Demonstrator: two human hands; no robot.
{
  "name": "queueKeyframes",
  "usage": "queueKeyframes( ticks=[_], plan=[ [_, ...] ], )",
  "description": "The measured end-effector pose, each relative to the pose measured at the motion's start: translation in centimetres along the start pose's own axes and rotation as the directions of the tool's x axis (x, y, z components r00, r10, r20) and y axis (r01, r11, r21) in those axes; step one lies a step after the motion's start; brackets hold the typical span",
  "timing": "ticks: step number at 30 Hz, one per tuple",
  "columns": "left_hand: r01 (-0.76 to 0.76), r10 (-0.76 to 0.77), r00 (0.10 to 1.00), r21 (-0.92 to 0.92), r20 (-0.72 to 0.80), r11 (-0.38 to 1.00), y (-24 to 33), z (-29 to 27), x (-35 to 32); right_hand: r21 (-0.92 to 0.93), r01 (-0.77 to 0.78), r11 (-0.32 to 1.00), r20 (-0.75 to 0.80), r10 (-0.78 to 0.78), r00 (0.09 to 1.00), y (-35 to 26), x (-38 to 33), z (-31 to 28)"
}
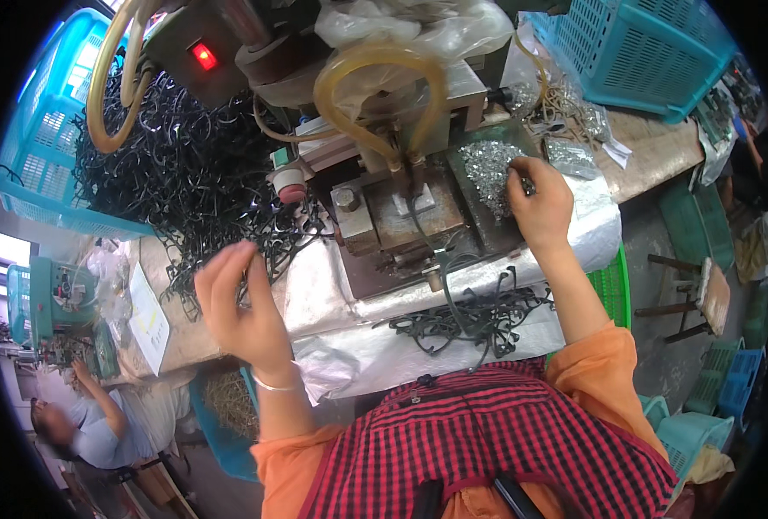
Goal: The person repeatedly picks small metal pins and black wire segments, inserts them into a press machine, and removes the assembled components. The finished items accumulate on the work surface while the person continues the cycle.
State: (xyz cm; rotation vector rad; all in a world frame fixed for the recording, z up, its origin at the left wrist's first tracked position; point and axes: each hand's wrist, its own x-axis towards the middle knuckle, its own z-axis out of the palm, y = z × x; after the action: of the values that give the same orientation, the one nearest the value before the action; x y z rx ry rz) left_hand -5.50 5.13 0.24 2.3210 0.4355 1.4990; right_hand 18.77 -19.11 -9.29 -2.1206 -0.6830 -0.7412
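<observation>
My left hand [247,316] is raised with its fingers bent and a little apart, nothing visible in it. It is nearest to a large tangled heap of black, curved, thin frame-like parts [202,164]. Over a dark tray, my right hand [543,208] has thumb and fingertips closed at a pile of small shiny metal pieces [490,169]; what it pinches is too small to make out. Between the hands stands a bench press with a metal fixture [419,212]. A black part [446,277] hangs across the fixture's front edge.
More black parts [479,320] lie on the silvery bench cover before me. Yellowish hoses [382,59] loop over the press, beside a red push button [291,186]. Blue crates [639,52] stand at the far right and far left. A person [112,424] works at the left.
</observation>
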Motion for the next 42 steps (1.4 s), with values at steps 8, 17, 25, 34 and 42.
queueKeyframes(
  ticks=[8,17,25,34,42],
  plan=[
    [-0.213,-0.103,0.837,0.494,0.537,0.843,-11.2,3.2,-6.9,0.15,-0.026,0.988,0.022,0.023,1.0,-1.3,0.2,0.5],
    [-0.197,-0.08,0.858,0.469,0.507,0.861,-11.3,3.7,-7.0,0.201,-0.064,0.977,0.139,0.036,0.99,-0.8,0.2,-1.7],
    [0.295,-0.314,0.937,0.133,0.152,0.946,-10.8,-0.1,-5.4,0.599,-0.508,0.619,0.292,0.422,0.858,-0.7,0.2,-0.9],
    [0.407,-0.476,0.878,-0.603,0.05,0.686,-4.5,3.1,-2.0,0.658,-0.036,0.752,0.134,-0.07,0.989,-10.5,2.9,-1.0],
    [-0.007,-0.015,1.0,-0.693,-0.026,0.721,4.2,2.4,4.6,0.821,-0.345,0.455,0.337,0.101,0.936,-12.7,2.3,0.0]
  ],
)
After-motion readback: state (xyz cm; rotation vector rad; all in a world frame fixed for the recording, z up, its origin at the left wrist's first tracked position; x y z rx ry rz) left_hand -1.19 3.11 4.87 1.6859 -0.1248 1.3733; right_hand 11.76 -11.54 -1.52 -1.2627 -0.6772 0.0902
